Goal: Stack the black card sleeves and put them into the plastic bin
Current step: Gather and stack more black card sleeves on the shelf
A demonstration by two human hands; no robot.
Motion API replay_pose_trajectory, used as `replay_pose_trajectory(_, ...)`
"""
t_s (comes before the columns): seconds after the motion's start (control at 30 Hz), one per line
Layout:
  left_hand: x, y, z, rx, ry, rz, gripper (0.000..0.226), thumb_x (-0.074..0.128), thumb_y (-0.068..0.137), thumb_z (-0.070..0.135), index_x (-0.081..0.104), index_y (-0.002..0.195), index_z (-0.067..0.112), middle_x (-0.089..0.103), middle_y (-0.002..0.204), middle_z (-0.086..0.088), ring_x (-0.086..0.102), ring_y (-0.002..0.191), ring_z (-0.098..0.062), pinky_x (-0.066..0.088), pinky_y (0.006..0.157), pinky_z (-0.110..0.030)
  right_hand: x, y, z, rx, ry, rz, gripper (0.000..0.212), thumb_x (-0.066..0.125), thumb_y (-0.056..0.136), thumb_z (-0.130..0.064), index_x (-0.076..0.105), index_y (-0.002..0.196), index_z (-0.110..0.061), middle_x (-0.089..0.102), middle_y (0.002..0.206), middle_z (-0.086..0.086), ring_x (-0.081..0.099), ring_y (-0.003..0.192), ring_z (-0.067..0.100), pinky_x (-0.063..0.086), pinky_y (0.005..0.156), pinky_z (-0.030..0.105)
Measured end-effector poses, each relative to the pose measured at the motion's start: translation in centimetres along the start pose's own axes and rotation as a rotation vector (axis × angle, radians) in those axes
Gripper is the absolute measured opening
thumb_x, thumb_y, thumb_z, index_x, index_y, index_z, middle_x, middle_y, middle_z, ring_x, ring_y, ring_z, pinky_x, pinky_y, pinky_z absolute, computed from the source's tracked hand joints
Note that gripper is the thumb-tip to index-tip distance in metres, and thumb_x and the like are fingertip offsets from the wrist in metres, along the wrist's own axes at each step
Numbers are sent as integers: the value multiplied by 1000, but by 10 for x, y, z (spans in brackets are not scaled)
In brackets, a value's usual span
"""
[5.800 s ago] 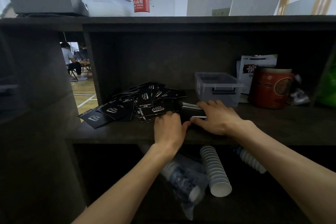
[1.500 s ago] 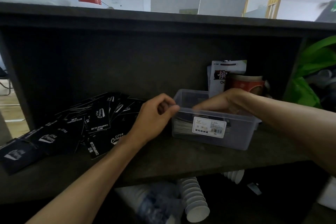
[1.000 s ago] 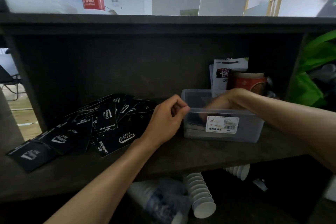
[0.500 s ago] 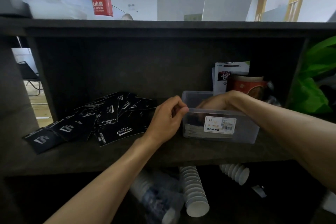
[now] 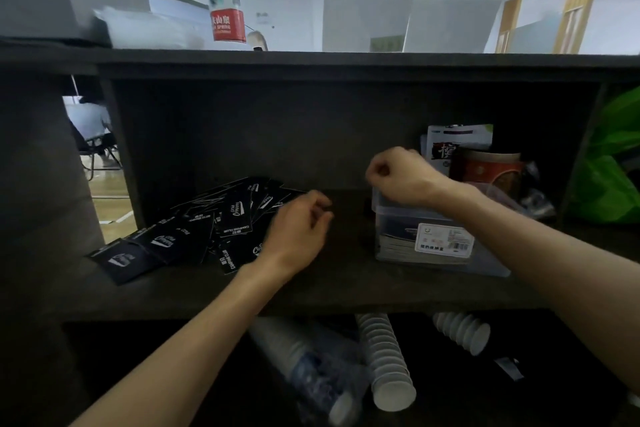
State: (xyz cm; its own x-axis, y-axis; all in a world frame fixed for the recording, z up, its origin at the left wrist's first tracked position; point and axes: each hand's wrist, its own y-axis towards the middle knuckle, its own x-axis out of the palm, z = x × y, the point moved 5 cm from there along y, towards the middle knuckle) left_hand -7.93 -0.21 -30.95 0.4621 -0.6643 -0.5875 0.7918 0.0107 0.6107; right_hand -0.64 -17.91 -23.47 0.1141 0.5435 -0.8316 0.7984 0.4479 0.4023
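A first stack of black card sleeves [image 5: 394,246] now lies inside the plastic bin [image 5: 491,262], just below my right hand [image 5: 401,178], which has lifted out, fingers curled on nothing as far as the blur lets me judge. My left hand [image 5: 298,232] has left the bin's rim, loosely curled and empty, touching the loose sleeves [image 5: 194,229] fanned across the shelf [image 5: 332,291]. Next batch, then.

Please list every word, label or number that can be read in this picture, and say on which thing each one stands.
"CAMPING CLUB": white print on the black card sleeves.
"Camping" in script: logo on the same sleeves.
"山泉", "SPRING": red label of the water bottle.
One large Chinese character, partly hidden: white pouch.
Barcode and small print: white sticker on the plastic bin, too small to read.
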Motion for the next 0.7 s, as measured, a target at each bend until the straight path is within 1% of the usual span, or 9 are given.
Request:
replay_pose_trajectory(0.07, -30, -10, -34, -112, 228, 0, 19, 61, 94, 26, 64, 112, 23, 64, 105, 2, 61, 97, -13, 53, 86, -34, 19, -13, -30, -71, 33, -31, 15, 57, 95, -17, 69, 97, -26, 67, 92, -7, 63, 87, 5, 53, 74, 23)
replay_pose_trajectory(0.1, -43, -16, -51, -174, 337, -28, 23, 62, 94, 31, 63, 116, 23, 63, 111, 0, 60, 104, -17, 52, 91, -38, 31, -19, -42, -89, 38, -60, 16, 58, 94, -17, 69, 98, -26, 67, 94, -7, 64, 88, 6, 54, 77, 25)
replay_pose_trajectory(0.17, -61, -26, -78, -279, 541, -123, 38, 61, 91, 44, 61, 124, 24, 57, 123, -4, 53, 117, -23, 44, 100, -40, 62, -25, -55, -79, 28, -124, 17, 59, 93, -17, 70, 102, -26, 68, 100, -6, 63, 93, 8, 54, 84, 30)
replay_pose_trajectory(0.23, -66, -33, -96, -338, 671, -246, 52, 60, 88, 55, 56, 131, 26, 50, 133, -6, 45, 126, -26, 35, 105, -41, 95, -30, -55, 0, 43, -180, 16, 60, 93, -21, 68, 105, -29, 66, 107, -6, 62, 99, 10, 54, 90, 33)
replay_pose_trajectory(0.33, -66, -33, -108, -359, 686, -287, 55, 62, 85, 59, 57, 130, 26, 47, 136, -7, 43, 127, -27, 32, 107, -42, 123, -37, -39, 125, 90, -144, 11, 60, 94, -24, 65, 101, -31, 64, 105, -6, 61, 98, 11, 54, 90, 35)
replay_pose_trajectory(0.47, -66, -29, -107, -314, 646, -269, 47, 66, 84, 55, 58, 121, 27, 51, 129, -4, 44, 124, -25, 33, 103, -39, 122, -35, -13, 272, 100, -1, 8, 60, 94, -22, 61, 102, -25, 64, 102, -1, 61, 92, 12, 54, 83, 33)
replay_pose_trajectory(0.53, -66, -29, -107, -310, 653, -267, 49, 65, 84, 55, 56, 123, 27, 51, 130, -5, 45, 124, -26, 32, 104, -40, 122, -32, -8, 320, 58, 1, 8, 60, 94, -26, 60, 102, -25, 61, 101, -2, 60, 91, 14, 52, 79, 33)
replay_pose_trajectory(0.63, -69, -31, -109, -351, 688, -288, 58, 63, 83, 61, 54, 127, 24, 52, 132, -7, 47, 124, -28, 34, 107, -43, 127, -30, -13, 297, 68, 18, 6, 61, 93, -27, 59, 99, -27, 61, 98, -4, 59, 89, 12, 50, 76, 31)
replay_pose_trajectory(0.7, -73, -33, -109, -345, 701, -276, 60, 63, 81, 64, 55, 125, 23, 53, 130, -7, 48, 122, -28, 35, 106, -42, 134, -30, -20, 226, 115, 2, 12, 62, 93, -26, 60, 104, -30, 60, 99, -8, 58, 89, 7, 48, 75, 25)
